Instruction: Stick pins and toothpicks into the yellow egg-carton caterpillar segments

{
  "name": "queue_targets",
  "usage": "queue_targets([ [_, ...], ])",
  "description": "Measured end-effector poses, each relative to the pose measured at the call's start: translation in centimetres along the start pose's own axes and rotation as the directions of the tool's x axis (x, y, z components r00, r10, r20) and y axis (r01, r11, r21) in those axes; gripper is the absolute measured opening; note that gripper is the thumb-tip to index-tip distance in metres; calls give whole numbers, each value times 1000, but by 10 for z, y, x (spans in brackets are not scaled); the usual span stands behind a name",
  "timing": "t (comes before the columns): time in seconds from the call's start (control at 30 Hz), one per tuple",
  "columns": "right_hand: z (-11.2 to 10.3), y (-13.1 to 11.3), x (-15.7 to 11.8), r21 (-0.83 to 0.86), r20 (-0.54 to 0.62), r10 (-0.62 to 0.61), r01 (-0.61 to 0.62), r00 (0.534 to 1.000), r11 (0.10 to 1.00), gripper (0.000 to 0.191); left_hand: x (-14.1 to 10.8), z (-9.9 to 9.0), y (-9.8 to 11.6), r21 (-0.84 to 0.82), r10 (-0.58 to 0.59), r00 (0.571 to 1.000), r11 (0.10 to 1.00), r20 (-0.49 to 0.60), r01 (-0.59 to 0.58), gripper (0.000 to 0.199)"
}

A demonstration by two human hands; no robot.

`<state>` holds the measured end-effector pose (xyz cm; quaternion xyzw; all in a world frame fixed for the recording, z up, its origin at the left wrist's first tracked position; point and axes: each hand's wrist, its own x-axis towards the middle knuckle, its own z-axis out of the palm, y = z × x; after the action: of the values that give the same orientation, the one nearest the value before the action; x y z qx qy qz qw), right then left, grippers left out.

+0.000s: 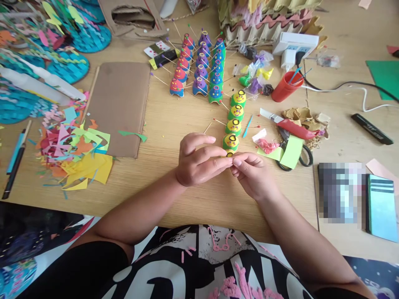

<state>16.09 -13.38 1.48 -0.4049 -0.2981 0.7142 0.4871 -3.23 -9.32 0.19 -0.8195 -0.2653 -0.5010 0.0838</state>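
Several yellow-and-green egg-carton figures (231, 142), with smiling faces and black loops on top, stand in a row running away from me. At its near end, the closest figure (230, 155) is mostly hidden under my fingers. My left hand (202, 160) closes its fingertips on that figure, with its outer fingers raised. From the right, my right hand (252, 171) pinches thumb and forefinger together against the left fingertips; what lies in the pinch is too small to make out. Pins with coloured heads (220, 121) stick out beside the row.
Behind stand rows of red (180, 74), purple (200, 71) and blue-green figures (215, 79). Right of them are a red cup (285, 87), scissors (306, 157), a red-handled knife (294, 128) and a phone (382, 207). Left lie cardboard (118, 108) and paper scraps (89, 168).
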Motion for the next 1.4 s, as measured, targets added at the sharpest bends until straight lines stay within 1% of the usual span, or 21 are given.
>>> queue_targets([
  [0.07, 1, -2, 0, -41, -41, -54, 52, 998, 998, 23, 2, 0, -2, -6, -21, 1000, 1000, -12, 21, 15],
  [0.1, 1, -4, 0, -41, -69, -85, 83, 994, 996, 24, 3, 0, -4, -14, -61, 998, 998, -14, 61, 11],
  [0.13, 0, -7, 1, -21, -99, -112, 111, 989, 994, 25, 4, 0, -7, -23, -127, 992, 992, -8, 127, 8],
  [0.17, 0, -10, 1, 14, -127, -128, 131, 984, 991, 27, 4, 1, -11, -30, -215, 977, 976, -5, 214, 8],
  [0.2, -1, -13, 2, 57, -148, -131, 140, 980, 988, 29, 4, 2, -16, -33, -321, 947, 947, -9, 320, 13],
  [0.23, -2, -16, 3, 95, -156, -123, 138, 980, 986, 29, 3, 3, -21, -33, -438, 899, 899, -13, 437, 16],
  [0.27, -3, -19, 3, 119, -152, -110, 128, 982, 985, 29, 2, 5, -27, -36, -547, 837, 837, -19, 546, 18],
  [0.3, -4, -21, 4, 129, -139, -95, 113, 986, 985, 27, 1, 6, -33, -37, -619, 785, 785, -7, 619, 18],
  [0.33, -5, -23, 4, 127, -123, -78, 94, 989, 987, 24, -1, 7, -38, -18, -667, 744, 744, 22, 668, 17],
  [0.37, -5, -24, 3, 119, -109, -65, 78, 992, 990, 20, -3, 8, -42, 14, -687, 723, 725, 70, 688, 15],
  [0.43, -7, -24, 3, 116, -98, -46, 57, 994, 992, 15, -6, 9, -48, 80, -679, 715, 732, 164, 677, 10],
  [0.53, -7, -22, 3, 156, -101, -43, 59, 994, 986, 16, -9, 9, -52, 168, -640, 716, 766, 277, 620, 7],
  [0.63, -5, -20, 4, 182, -107, -71, 90, 992, 979, 18, -9, 9, -53, 238, -614, 711, 789, 343, 567, 4],
  [0.7, -3, -18, 3, 178, -111, -91, 110, 990, 978, 17, -9, 10, -54, 273, -609, 704, 793, 364, 545, 3],
  [0.93, -1, -18, 2, 26, -66, -117, 119, 991, 993, 15, -6, 11, -52, 288, -611, 684, 791, 397, 540, 6],
  [1.1, -2, -18, 1, 51, -56, -69, 72, 996, 996, 11, -4, 10, -52, 345, -621, 666, 784, 414, 516, 9],
  [1.2, -2, -17, 1, 41, -45, -66, 68, 997, 997, 8, -5, 8, -51, 361, -615, 666, 788, 423, 499, 10],
  [1.27, -2, -17, 1, 33, -44, -73, 74, 996, 997, 7, -5, 7, -49, 323, -613, 678, 790, 406, 521, 11],
  [1.4, -3, -17, 1, 53, -60, -53, 57, 997, 997, 4, -4, 4, -42, 119, -631, 711, 768, 311, 630, 6],
])
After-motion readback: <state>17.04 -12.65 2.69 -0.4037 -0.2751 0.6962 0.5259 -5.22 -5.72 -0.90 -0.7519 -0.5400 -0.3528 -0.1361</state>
